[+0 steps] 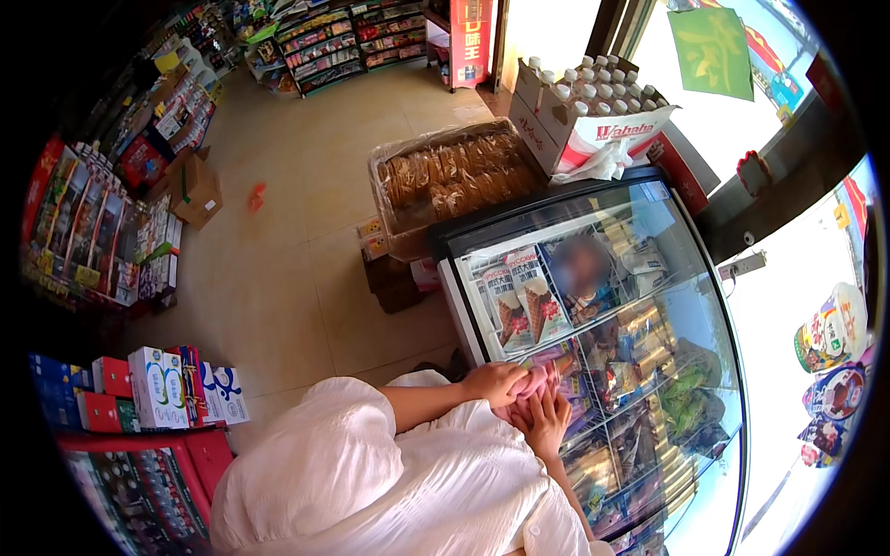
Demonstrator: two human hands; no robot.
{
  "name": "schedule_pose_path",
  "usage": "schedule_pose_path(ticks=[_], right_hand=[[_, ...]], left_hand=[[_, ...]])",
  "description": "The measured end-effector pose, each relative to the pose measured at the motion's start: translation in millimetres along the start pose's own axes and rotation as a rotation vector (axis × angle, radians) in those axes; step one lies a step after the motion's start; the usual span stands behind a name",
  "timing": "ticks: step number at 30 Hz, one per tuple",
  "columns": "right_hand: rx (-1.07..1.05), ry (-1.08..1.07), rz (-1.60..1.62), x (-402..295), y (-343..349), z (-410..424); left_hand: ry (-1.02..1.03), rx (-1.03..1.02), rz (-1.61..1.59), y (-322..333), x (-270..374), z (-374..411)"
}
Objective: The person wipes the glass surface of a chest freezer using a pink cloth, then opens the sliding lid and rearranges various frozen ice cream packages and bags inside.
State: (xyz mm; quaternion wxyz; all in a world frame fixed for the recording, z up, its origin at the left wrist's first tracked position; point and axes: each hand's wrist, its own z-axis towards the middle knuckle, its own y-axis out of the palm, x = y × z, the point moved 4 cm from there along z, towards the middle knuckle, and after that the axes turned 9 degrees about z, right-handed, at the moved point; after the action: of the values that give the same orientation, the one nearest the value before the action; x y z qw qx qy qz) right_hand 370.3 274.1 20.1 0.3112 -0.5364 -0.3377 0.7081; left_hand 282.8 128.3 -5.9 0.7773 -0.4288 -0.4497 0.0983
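A bunched pink cloth (530, 386) is between my two hands, over the near edge of a glass-topped display freezer (475, 306). My left hand (495, 383) grips the cloth from the left, its fingers curled over it. On the lower right side of the cloth, my right hand (548, 421) holds it with bent fingers. Beneath the glass, wire baskets hold white ice cream cone packs (532, 295) and other wrapped goods. Part of the cloth is hidden by my fingers.
A plastic-lined box of wrapped baked goods (452, 174) and a carton of white-capped bottles (591, 132) stand beyond the freezer. Milk cartons (156, 386) are at lower left. Left of the tiled aisle (285, 278) stand a cardboard box (195, 189) and snack shelves (97, 229).
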Motion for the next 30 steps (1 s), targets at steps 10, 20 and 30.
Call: schedule_pose_path(ticks=[10, 20, 30], right_hand=[[0.382, 0.539, 0.252, 43, -58, -67], [0.347, 0.649, 0.186, 16, -46, -58], [0.286, 0.642, 0.192, 48, -39, -62]], left_hand=[[-0.202, 0.479, 0.08, -139, -54, 171], [-0.124, 0.403, 0.418, -66, -184, 310], [-0.151, 0.377, 0.432, -104, -202, 220]])
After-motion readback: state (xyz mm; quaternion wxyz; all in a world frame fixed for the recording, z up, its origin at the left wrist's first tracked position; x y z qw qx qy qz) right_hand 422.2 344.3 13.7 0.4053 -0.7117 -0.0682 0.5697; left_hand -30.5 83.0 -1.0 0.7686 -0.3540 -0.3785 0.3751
